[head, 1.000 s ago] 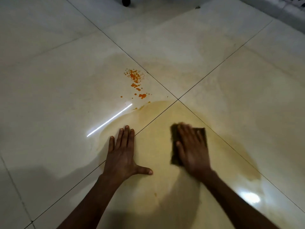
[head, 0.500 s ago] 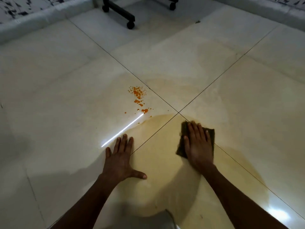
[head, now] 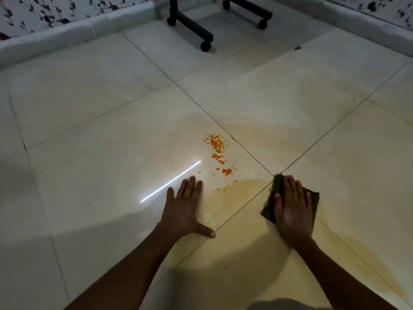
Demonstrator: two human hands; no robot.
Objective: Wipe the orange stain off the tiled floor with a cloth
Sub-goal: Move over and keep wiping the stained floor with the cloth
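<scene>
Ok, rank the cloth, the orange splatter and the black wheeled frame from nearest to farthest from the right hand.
1. Cloth: directly under the right hand, pressed flat.
2. Orange splatter: ahead, to the left.
3. Black wheeled frame: far ahead, by the wall.

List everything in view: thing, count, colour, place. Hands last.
orange stain: one cluster of spots, orange, centre tile
yellowish smear: one, pale yellow, near tiles under the hands
cloth: one, dark brown, under the right hand
tiled floor: one, cream
light streak: one, white, left of the stain
wheeled legs: two, black, far end
patterned wall: white, dark leaves, far edge
left hand: flat on floor
right hand: pressing the cloth
</scene>
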